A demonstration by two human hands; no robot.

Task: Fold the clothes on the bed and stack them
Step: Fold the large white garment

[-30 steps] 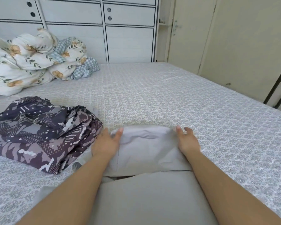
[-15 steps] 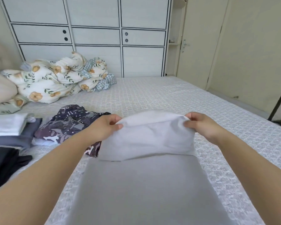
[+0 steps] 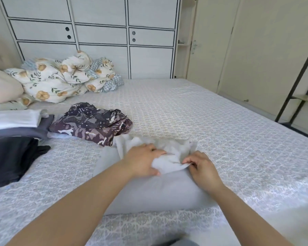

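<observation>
A light grey garment (image 3: 155, 190) lies on the bed (image 3: 220, 132) right in front of me, its far end bunched up and wrinkled. My left hand (image 3: 142, 161) grips that bunched end from the left, thumb tucked under the cloth. My right hand (image 3: 202, 166) pinches the same edge from the right, fingers curled. A crumpled dark patterned garment (image 3: 92, 122) sits just beyond and to the left. At the left edge is a stack with a white piece (image 3: 12, 118) over a grey one (image 3: 23, 132), and a black garment (image 3: 11, 157) in front of it.
A rumpled floral duvet (image 3: 60, 79) and a beige pillow (image 3: 2, 86) fill the far left corner of the bed. White wardrobe doors (image 3: 100, 36) stand behind. A black metal rack (image 3: 302, 77) is at the right, past the bed's edge.
Both hands lifted the grey garment's far edge, then brought it back toward me and down. The garment now lies shorter and the hands are closer together on it.
</observation>
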